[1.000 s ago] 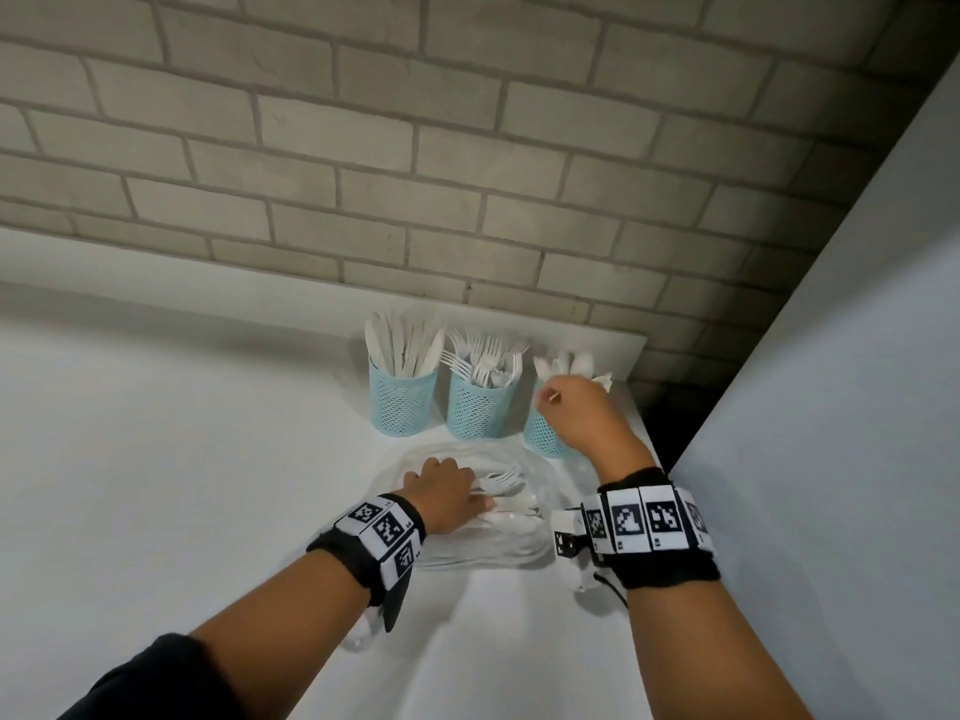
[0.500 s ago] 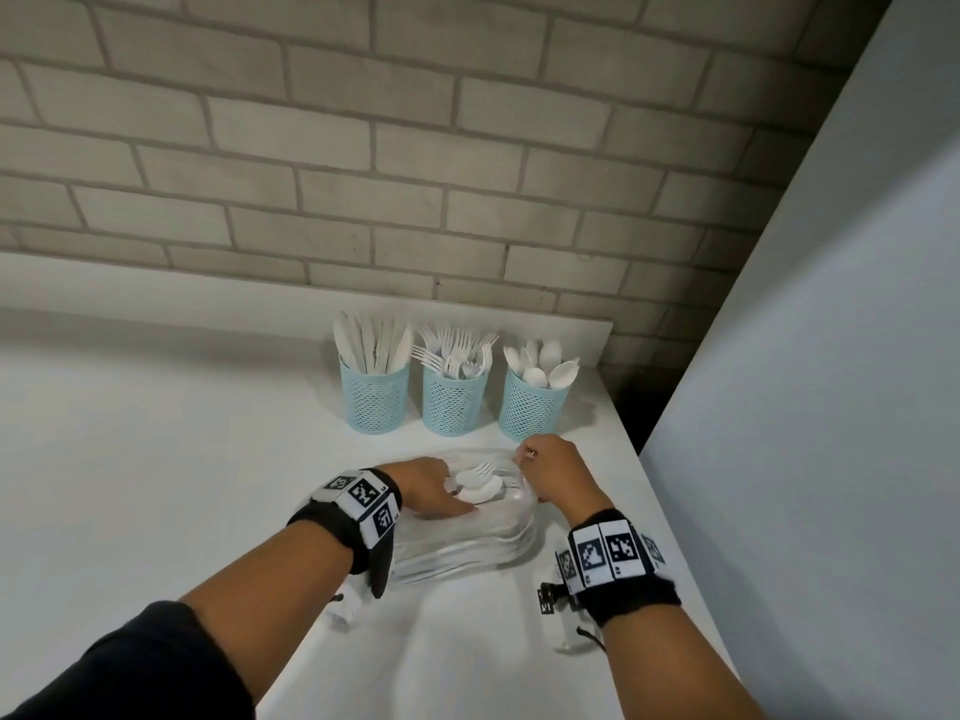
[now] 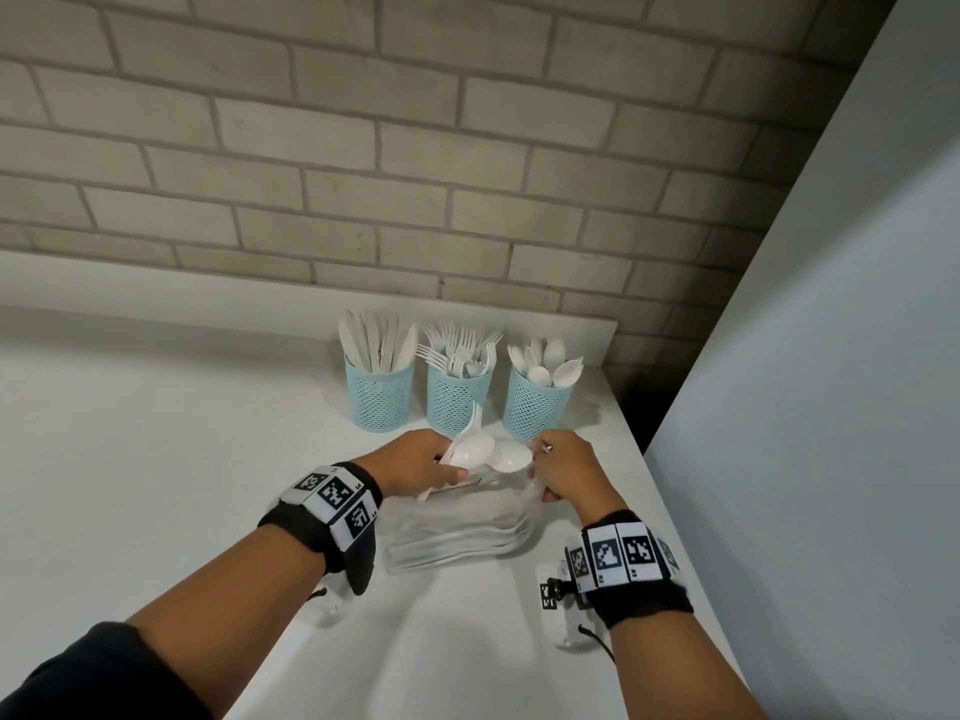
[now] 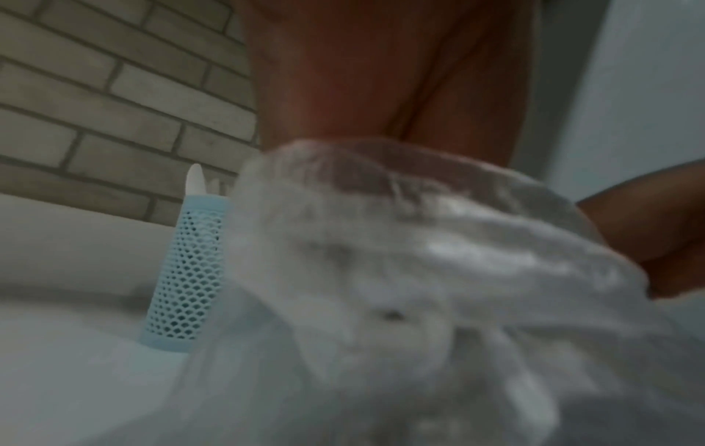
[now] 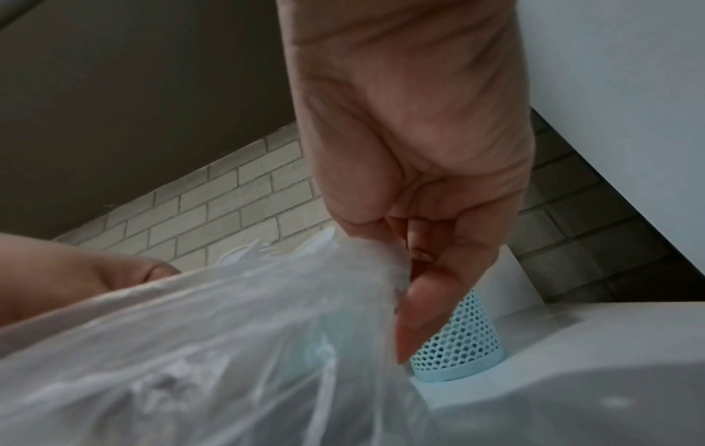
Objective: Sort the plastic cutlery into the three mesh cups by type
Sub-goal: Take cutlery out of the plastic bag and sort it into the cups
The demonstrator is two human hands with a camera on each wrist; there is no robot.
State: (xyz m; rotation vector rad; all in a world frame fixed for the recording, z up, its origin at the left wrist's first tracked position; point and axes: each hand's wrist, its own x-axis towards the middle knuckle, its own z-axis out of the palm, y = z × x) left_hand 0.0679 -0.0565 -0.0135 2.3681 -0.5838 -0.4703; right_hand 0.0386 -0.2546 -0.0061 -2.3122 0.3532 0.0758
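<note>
Now, left hand (image 3: 415, 467) fingers grasping white cutlery (image 3: 475, 449), right hand (image 3: 569, 470) fingers pinching clear bag (image 5: 229, 347)

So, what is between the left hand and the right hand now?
In the head view, white plastic spoons at the mouth of a clear plastic bag lie between the left hand and the right hand.

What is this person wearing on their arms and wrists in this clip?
Each wrist carries a black band with white square tiles printed with black coded patterns: left wristband, right wristband. A dark sleeve covers the upper left arm. The hands are bare.
</note>
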